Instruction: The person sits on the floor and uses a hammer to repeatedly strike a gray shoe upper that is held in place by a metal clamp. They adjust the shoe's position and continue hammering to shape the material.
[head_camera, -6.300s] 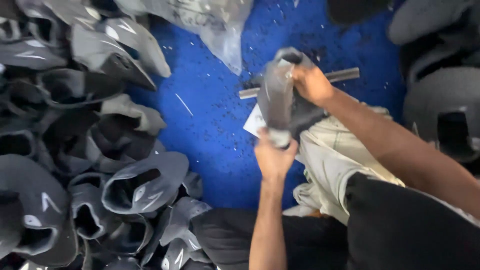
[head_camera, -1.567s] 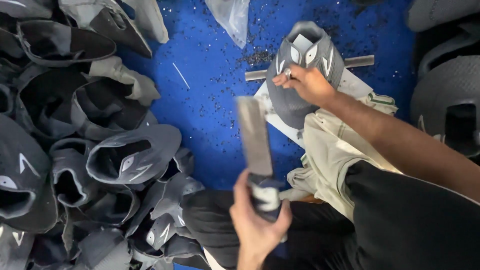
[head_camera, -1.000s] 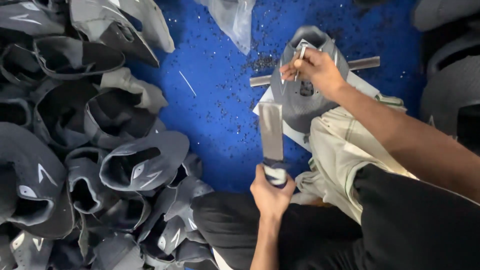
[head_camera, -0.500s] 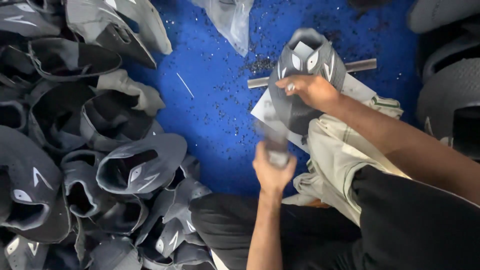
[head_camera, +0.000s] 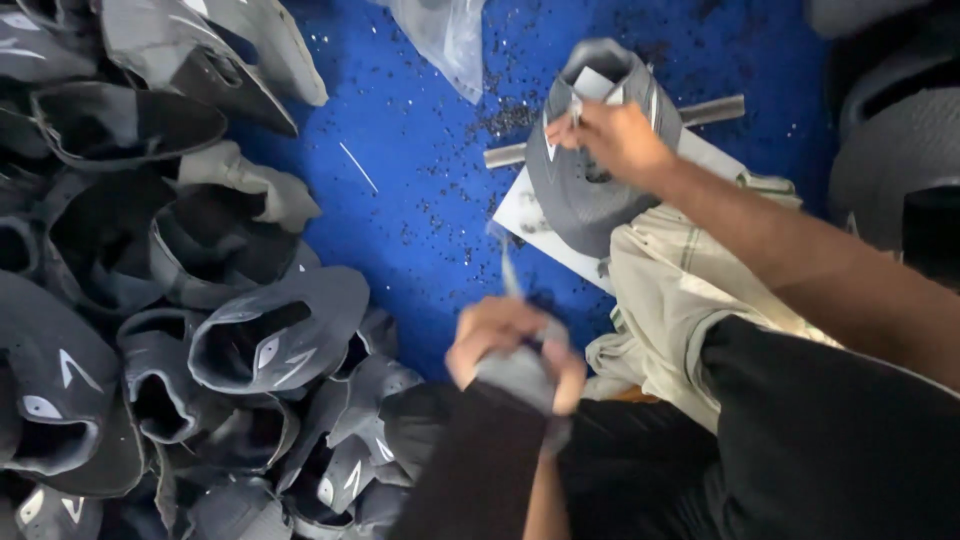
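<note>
Tool (head_camera: 510, 290) now lowered, shoe upper (head_camera: 590, 170) beneath right hand (head_camera: 615, 140).

Open lane down the bare blue speckled floor mat (head_camera: 420, 190)

Left of the mat, a heap of grey moulded shoe uppers (head_camera: 180, 300) blocks passage; a clear plastic bag (head_camera: 445, 40) intrudes at its top, a metal rod (head_camera: 610, 130) crosses its right.

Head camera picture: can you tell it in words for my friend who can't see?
A person's right hand presses a grey shoe upper down on a white board, while the left hand grips a blurred flat tool. A pile of grey shoe uppers lies on the blue floor.
</note>
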